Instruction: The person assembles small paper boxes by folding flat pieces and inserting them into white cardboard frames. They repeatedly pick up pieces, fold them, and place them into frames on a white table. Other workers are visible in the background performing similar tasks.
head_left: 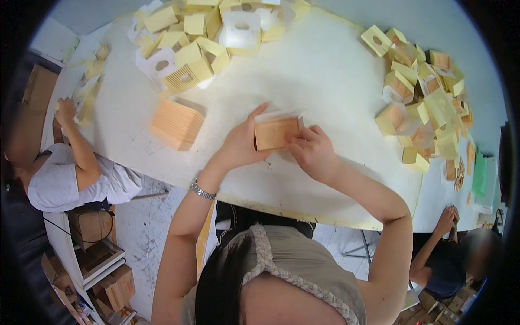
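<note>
Over the middle of the table I hold a small open box (277, 115) with pale walls, its inside taken up by a brown cardboard insert (270, 134). My left hand (242, 142) wraps round the box's left side, thumb up along the edge. At the right end, the bent fingers of my right hand (315, 151) pinch or press the insert's edge; their tips partly cover it. A neat stack of brown cardboard inserts (176, 124) lies to the left of my left hand, apart from it.
Pale yellow boxes with oval cut-outs (189, 59) are heaped at the far left. Another heap (417, 103), several with brown inserts, fills the right side of the white table (314, 70). One person (65, 179) works at the left, another (447, 260) at the lower right. A green bin (480, 176) stands far right.
</note>
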Available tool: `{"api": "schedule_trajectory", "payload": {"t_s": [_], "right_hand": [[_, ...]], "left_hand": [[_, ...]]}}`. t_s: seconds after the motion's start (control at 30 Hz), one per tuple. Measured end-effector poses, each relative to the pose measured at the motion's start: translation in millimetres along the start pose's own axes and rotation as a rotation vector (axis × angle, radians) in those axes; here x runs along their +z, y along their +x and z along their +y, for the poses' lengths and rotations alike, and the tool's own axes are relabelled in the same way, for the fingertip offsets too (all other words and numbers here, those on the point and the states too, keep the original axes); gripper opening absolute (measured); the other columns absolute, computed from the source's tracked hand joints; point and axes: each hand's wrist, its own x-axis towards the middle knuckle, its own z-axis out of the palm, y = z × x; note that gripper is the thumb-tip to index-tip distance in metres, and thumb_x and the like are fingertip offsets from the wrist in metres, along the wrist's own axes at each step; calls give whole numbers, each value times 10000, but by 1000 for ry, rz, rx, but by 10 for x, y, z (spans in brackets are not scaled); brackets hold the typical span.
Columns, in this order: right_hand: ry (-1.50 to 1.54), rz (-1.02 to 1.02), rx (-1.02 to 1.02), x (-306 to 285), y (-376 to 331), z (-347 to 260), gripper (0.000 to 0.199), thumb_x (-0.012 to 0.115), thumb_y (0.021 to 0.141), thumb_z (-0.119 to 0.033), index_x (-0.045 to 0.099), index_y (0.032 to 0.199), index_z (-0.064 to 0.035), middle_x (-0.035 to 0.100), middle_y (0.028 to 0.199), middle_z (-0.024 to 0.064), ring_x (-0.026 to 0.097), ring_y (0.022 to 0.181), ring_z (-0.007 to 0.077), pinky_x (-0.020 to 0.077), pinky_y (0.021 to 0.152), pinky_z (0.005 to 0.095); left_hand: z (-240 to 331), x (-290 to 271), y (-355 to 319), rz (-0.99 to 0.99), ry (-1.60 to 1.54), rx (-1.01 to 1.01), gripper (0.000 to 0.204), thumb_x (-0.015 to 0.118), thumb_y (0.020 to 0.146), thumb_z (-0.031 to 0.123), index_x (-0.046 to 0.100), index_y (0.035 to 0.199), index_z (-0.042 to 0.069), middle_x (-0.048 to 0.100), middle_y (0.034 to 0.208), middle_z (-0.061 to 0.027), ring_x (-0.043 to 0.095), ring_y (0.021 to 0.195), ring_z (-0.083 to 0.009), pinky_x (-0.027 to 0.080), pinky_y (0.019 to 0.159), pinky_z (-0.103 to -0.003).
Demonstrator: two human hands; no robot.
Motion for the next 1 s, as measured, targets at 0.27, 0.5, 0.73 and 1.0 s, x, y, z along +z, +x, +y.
{"api": "schedule_trajectory", "payload": {"t_s": [0.27,0.5,0.73,1.0], "right_hand": [[-375,576,586,-262,304,950,510,736,778,-140,579,1259,-78,588,1234,157,554,1094,300,429,915,423],[-173,181,419,700,1965,924,265,642,800,-85,670,1063,-95,706,1030,80,696,847,275,550,655,385],[-194,-554,392,-23,1243,5,129,654,845,-206,693,863,-84,701,946,108,698,796,293,553,643,443],[422,-234,280,-282,1950,-479,388,685,847,-306,663,1146,-60,693,1036,159,655,978,309,520,845,402]], "left_hand": [[-198,36,-306,319,-228,133,932,759,792,88,167,1512,69,341,1473,-182,400,1353,-306,411,1067,-424],[-69,32,-552,352,92,94,744,737,809,62,342,1439,55,398,1404,-167,442,1298,-294,442,1038,-402],[118,-141,-602,622,97,83,801,797,759,140,372,1428,30,373,1436,-196,388,1337,-354,385,1080,-441],[302,-178,-397,111,513,136,672,759,774,314,504,1347,73,368,1448,-207,320,1367,-429,332,1098,-501]]}}
